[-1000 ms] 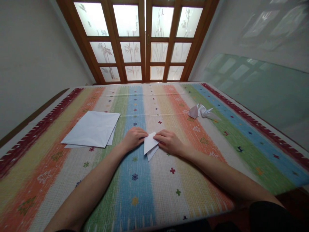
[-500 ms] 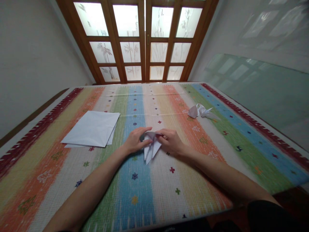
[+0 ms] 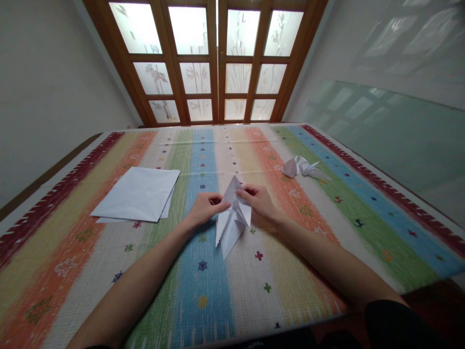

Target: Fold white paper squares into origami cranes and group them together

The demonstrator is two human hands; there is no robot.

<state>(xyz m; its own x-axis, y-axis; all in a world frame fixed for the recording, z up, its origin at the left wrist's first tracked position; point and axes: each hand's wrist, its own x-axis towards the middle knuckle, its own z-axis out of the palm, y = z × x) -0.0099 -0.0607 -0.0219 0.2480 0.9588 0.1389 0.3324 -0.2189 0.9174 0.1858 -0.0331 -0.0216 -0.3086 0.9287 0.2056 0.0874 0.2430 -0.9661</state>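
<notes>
Your left hand (image 3: 205, 209) and right hand (image 3: 260, 201) pinch the paper (image 3: 231, 236): likely light, easily creased; grip its side edges.

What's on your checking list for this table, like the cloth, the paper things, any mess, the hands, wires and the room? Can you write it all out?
Surface: a striped, patterned cloth covers the table, with faint creases toward the far side.
Things in use: one folded white paper, its layers partly spread.
Clutter: overlapping white sheets lie to the left; another folded paper piece sits farther off to the right.
Hands: the left hand and right hand hold opposite sides of the folded white paper.
Cables: nothing seen.
Surroundings: wooden doors with pale panes ahead; a greenish panel by the right wall.
</notes>
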